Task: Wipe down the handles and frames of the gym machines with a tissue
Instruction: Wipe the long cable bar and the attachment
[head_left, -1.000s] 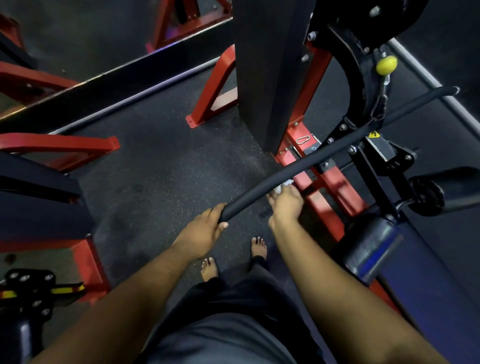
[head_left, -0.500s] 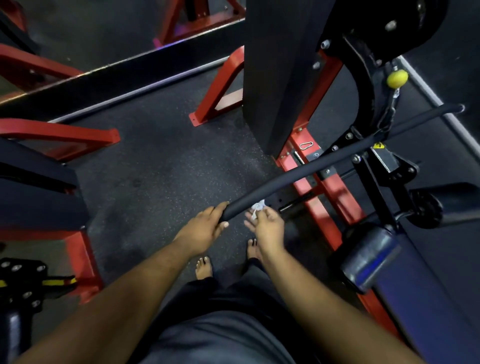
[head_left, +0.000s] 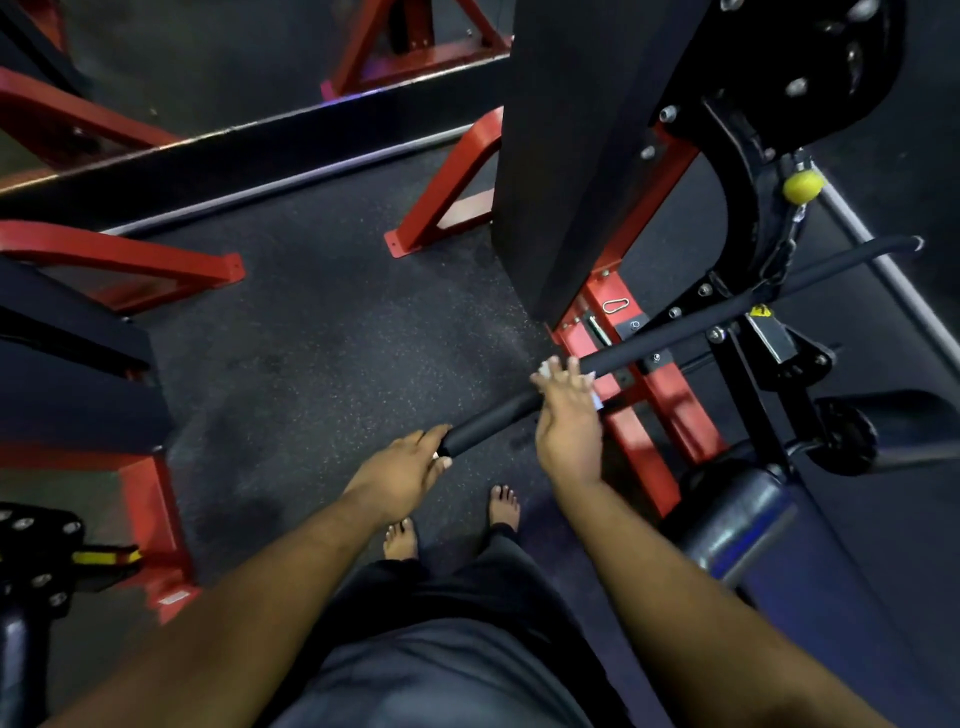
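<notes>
Two hands are on the black padded bar (head_left: 670, 340): my left hand (head_left: 402, 470) grips its end, my right hand (head_left: 566, 410) wraps a white tissue (head_left: 546, 368) round its middle.

Bar (head_left: 660, 345): matt black, foam-like sleeve, finely textured. Frame (head_left: 644, 395): red painted metal, slight sheen; bolts (head_left: 716, 333) bright metal; knob (head_left: 802, 187) yellow, smooth plastic look. Floor (head_left: 322, 353): dark speckled rubber, rough and matt; tissue (head_left: 545, 370) white crumpled paper; pad (head_left: 727, 525) dark, glossy vinyl-like.
</notes>
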